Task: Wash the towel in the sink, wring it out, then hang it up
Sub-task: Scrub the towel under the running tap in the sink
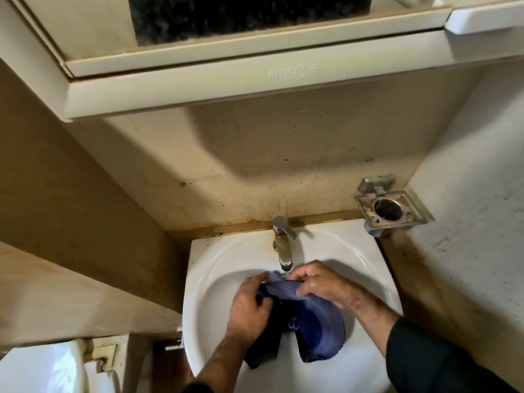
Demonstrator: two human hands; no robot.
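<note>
From the head view, we are looking at the washing stage: both hands are working the blue towel (pixel 314 316) inside the white sink (pixel 215 268), right under the tap (pixel 283 245) at 12 o'clock of the bowl. The left hand (pixel 249 304) is curling its fingers round a dark, soaked fold at 9 o'clock of the cloth, and the right hand (pixel 317 282) is pinching the upper edge at 1 o'clock, fingers bent over the hem. Water seems to be running onto the cloth (the stream is too thin to be sure). Wringing and hanging are looking not yet done. The bowl is holding only the towel; no standing water is showing. At 2 o'clock, the wall-mounted metal holder (pixel 388 211) is carrying nothing.
</note>
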